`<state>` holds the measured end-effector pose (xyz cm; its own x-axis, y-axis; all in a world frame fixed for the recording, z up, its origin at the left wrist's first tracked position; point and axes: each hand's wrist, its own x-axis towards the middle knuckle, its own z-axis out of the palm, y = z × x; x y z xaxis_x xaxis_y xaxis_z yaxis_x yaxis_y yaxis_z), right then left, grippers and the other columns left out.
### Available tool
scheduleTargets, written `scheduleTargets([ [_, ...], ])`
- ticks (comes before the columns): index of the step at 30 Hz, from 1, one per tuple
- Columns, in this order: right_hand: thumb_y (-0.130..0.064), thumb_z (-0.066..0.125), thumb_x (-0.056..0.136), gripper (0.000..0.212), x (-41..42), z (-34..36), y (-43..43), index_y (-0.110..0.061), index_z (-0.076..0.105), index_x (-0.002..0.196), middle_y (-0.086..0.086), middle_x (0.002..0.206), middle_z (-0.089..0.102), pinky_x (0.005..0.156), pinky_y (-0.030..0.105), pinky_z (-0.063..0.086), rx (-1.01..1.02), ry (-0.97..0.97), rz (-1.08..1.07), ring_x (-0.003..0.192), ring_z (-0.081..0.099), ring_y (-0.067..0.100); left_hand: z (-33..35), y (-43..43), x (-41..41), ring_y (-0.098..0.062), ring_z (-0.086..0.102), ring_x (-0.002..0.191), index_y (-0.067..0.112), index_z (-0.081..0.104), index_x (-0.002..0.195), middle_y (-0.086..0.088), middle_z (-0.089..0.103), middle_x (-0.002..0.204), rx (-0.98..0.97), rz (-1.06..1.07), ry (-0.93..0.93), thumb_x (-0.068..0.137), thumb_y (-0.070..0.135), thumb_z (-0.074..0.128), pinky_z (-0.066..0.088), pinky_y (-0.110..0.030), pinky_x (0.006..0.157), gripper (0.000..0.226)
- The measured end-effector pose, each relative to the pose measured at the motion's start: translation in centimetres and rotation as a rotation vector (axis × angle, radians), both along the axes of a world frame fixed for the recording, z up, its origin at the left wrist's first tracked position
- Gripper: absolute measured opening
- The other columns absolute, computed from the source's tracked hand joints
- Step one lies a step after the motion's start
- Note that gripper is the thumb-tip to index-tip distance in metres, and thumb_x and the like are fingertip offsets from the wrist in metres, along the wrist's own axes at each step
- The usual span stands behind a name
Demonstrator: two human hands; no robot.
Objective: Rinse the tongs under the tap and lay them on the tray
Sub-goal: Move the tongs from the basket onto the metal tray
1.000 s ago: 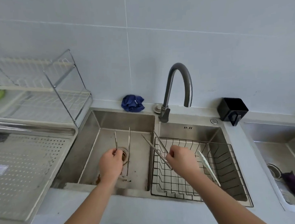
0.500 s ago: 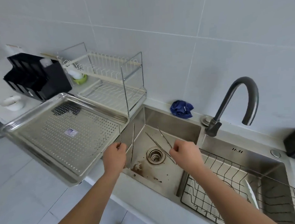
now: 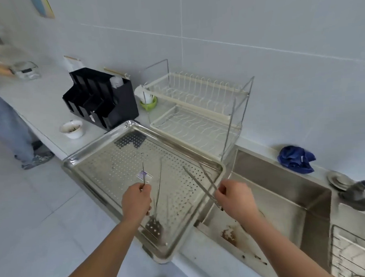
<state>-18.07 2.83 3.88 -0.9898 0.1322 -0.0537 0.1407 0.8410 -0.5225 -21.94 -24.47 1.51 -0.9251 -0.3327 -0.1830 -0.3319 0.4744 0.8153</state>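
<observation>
My left hand grips a thin metal pair of tongs, its two arms pointing away over the perforated steel tray. A second pair of tongs is held in my right hand; its arms slant up and left across the tray's right edge. Both pairs hang above the tray, and I cannot tell whether either touches it. The dark tap is at the far right, beside the sink.
A white two-tier dish rack stands behind the tray, with a black organiser and a white bowl to its left. A blue cloth lies on the ledge behind the sink. Another person stands at far left.
Both hands have carried their tongs leftward, from over the sink basin to above the tray. My view has swung left with them, and the tap has slid to the right edge.
</observation>
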Motion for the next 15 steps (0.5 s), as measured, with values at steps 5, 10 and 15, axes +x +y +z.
scheduleTargets([
  [5, -0.023, 0.056, 0.091, 0.021, -4.5, -1.4, -7.0, -0.01, 0.058, 0.076, 0.008, 0.07, 0.066, 0.052, 0.033, 0.043, 0.024, -0.098, 0.011, 0.059, 0.056, 0.022, -0.8, -5.9, -4.5, -0.038, 0.071, 0.063, 0.006, 0.068, 0.085, -0.015, 0.072, 0.071, -0.034, -0.088, -0.071, 0.098, 0.02, 0.054, 0.061, -0.054, 0.07, 0.024],
  [10, -0.023, 0.055, 0.091, 0.022, -7.4, -3.1, -10.9, -0.016, 0.05, 0.071, 0.002, 0.064, 0.058, 0.05, 0.029, 0.035, 0.035, -0.183, -0.01, 0.055, 0.048, 0.018, -2.4, -8.9, -8.0, -0.036, 0.07, 0.073, 0.001, 0.068, 0.084, -0.015, 0.073, 0.074, -0.107, -0.161, -0.106, 0.098, 0.022, 0.054, 0.059, -0.05, 0.075, 0.029],
  [15, -0.022, 0.052, 0.091, 0.024, -9.6, -4.8, -12.5, -0.019, 0.044, 0.069, -0.001, 0.06, 0.051, 0.048, 0.027, 0.033, 0.055, -0.201, -0.047, 0.052, 0.043, 0.016, -4.1, -10.1, -10.2, -0.034, 0.071, 0.066, -0.001, 0.069, 0.089, -0.016, 0.073, 0.074, -0.151, -0.197, -0.157, 0.098, 0.022, 0.054, 0.061, -0.047, 0.065, 0.029],
])
